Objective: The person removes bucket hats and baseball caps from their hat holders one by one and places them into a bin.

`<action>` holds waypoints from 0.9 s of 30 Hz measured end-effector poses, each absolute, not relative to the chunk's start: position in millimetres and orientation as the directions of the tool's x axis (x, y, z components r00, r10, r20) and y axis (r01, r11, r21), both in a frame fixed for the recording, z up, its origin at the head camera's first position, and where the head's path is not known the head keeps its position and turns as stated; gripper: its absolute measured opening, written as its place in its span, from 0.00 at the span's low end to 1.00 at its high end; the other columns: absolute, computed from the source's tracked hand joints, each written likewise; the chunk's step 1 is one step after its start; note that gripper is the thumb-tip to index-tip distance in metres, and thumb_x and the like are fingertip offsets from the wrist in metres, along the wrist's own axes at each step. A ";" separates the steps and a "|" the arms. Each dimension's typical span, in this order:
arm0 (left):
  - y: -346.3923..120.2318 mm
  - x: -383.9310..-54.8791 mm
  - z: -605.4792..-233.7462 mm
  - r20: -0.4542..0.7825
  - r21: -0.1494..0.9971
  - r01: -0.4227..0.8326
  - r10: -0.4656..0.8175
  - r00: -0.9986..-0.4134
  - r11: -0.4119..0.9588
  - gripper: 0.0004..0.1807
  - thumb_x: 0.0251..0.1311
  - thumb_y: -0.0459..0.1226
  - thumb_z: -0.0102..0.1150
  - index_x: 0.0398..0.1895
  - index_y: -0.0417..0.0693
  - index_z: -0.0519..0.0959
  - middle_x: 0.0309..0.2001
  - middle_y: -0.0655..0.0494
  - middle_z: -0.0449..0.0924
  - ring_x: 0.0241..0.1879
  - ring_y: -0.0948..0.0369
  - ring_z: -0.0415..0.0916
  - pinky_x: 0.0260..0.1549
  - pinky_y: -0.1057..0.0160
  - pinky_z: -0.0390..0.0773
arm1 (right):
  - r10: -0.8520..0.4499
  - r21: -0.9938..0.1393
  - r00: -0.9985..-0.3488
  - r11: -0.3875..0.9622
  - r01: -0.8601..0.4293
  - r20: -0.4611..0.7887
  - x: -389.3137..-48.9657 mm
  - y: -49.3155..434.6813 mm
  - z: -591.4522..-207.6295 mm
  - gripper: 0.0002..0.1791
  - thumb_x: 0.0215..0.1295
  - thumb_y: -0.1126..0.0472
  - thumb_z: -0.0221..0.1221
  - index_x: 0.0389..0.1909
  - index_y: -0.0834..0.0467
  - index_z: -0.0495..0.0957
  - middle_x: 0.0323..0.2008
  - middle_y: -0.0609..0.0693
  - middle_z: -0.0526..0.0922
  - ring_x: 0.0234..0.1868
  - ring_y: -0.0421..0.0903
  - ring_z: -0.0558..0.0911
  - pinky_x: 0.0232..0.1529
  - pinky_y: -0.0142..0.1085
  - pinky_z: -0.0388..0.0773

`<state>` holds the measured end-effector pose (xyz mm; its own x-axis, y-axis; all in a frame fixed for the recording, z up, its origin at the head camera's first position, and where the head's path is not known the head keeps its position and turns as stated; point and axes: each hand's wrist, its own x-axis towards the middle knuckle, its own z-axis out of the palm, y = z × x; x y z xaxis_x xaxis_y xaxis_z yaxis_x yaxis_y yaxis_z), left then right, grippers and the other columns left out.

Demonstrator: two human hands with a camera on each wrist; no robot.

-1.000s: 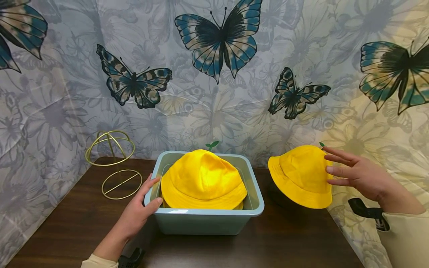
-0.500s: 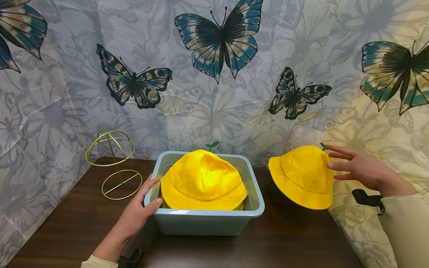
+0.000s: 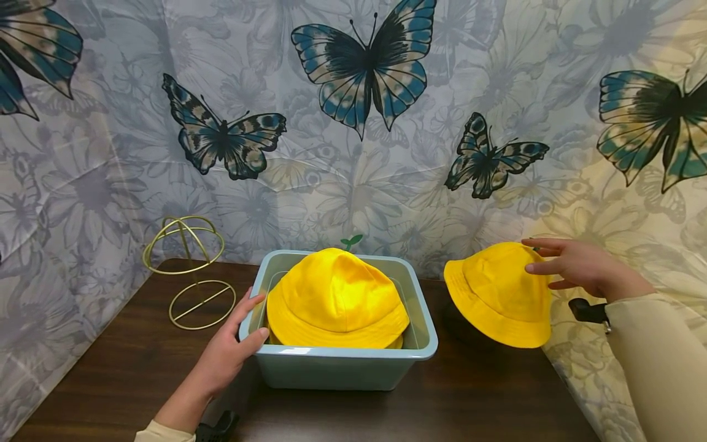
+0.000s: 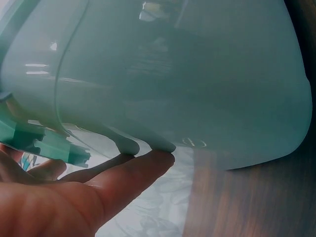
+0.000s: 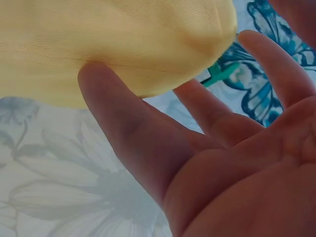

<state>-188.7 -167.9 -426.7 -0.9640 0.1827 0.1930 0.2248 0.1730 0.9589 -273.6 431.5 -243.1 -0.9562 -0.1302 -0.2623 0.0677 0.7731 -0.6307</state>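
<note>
On the wooden table a pale blue-green plastic tub [image 3: 342,368] holds a yellow bucket hat [image 3: 337,301], with another brim showing under it. My left hand [image 3: 229,344] rests at the tub's left side, thumb and index finger at the rim; in the left wrist view its straight fingers [image 4: 143,173] touch the outer wall. To the right, a second yellow bucket hat [image 3: 497,294] sits raised and tilted, whatever is beneath it hidden. Spread fingers of my right hand [image 3: 591,270] lie against its crown. A green sprout [image 5: 222,74] on that hat shows between the fingers in the right wrist view.
A gold wire hat stand [image 3: 201,301] stands on the table [image 3: 110,374] at the left. Behind everything hangs a cloth [image 3: 353,184] printed with butterflies and flowers. A green sprout [image 3: 351,241] pokes up behind the tub's hat.
My right hand has come further left over the right hat's crown, and its fingers now cover most of the sprout. My left hand and the tub have stayed in place.
</note>
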 end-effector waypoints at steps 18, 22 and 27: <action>-169.5 -189.1 -428.3 0.199 0.960 0.230 0.192 -0.961 0.160 0.35 0.69 0.40 0.57 0.76 0.45 0.57 0.80 0.51 0.35 0.76 0.42 0.34 0.65 0.32 0.46 | -0.075 -0.549 -0.969 0.833 0.068 -0.234 -285.3 422.8 -247.2 0.43 0.68 0.52 0.63 0.74 0.67 0.55 0.68 0.83 0.46 0.63 0.77 0.63 0.47 0.54 0.79; -169.4 -189.2 -427.6 0.194 0.962 0.226 0.193 -0.962 0.155 0.35 0.69 0.41 0.57 0.76 0.45 0.57 0.80 0.50 0.35 0.76 0.42 0.34 0.65 0.32 0.46 | -0.071 -0.546 -0.973 0.835 0.062 -0.219 -285.2 422.2 -247.6 0.42 0.68 0.53 0.64 0.74 0.68 0.56 0.68 0.83 0.48 0.62 0.76 0.65 0.47 0.54 0.80; -168.9 -189.1 -427.3 0.194 0.963 0.225 0.193 -0.962 0.151 0.35 0.70 0.39 0.56 0.77 0.44 0.57 0.80 0.50 0.35 0.76 0.42 0.34 0.65 0.32 0.45 | -0.065 -0.536 -0.979 0.843 0.048 -0.191 -284.9 421.7 -248.2 0.40 0.69 0.54 0.63 0.72 0.70 0.57 0.67 0.83 0.51 0.61 0.75 0.66 0.47 0.54 0.80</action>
